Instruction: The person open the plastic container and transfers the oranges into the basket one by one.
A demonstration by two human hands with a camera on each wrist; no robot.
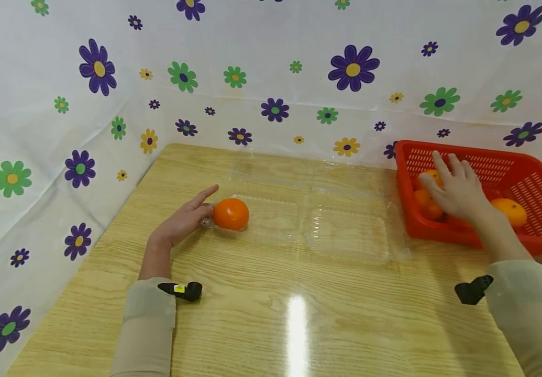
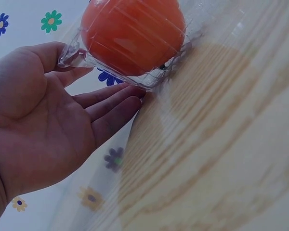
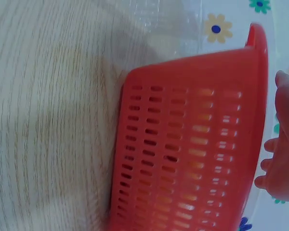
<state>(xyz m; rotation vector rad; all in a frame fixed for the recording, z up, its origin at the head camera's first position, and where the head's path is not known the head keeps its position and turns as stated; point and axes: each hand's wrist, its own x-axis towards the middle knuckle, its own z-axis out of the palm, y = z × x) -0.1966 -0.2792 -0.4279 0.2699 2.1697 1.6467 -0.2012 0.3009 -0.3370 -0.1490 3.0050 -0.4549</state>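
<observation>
My left hand (image 1: 183, 222) is at the left end of a clear plastic fruit box (image 1: 273, 217), thumb and finger pinching its edge. In the left wrist view, that thumb lies on a folded plastic corner (image 2: 70, 55), and the other fingers reach under the ridged wall. One round orange (image 1: 231, 214) sits in the box's left end, right by the fingertips. Over the red plastic basket (image 1: 445, 230), my right hand (image 1: 459, 191) is spread, fingers apart, above several oranges (image 1: 508, 211). In the right wrist view, the basket's slotted side hides most of the fruit.
The basket stands at the back right of the wooden table (image 1: 252, 298), close to the box's right end. The box's clear lid (image 1: 308, 170) lies folded back toward the flower-print cloth (image 1: 261, 63). That cloth hangs behind and on the left.
</observation>
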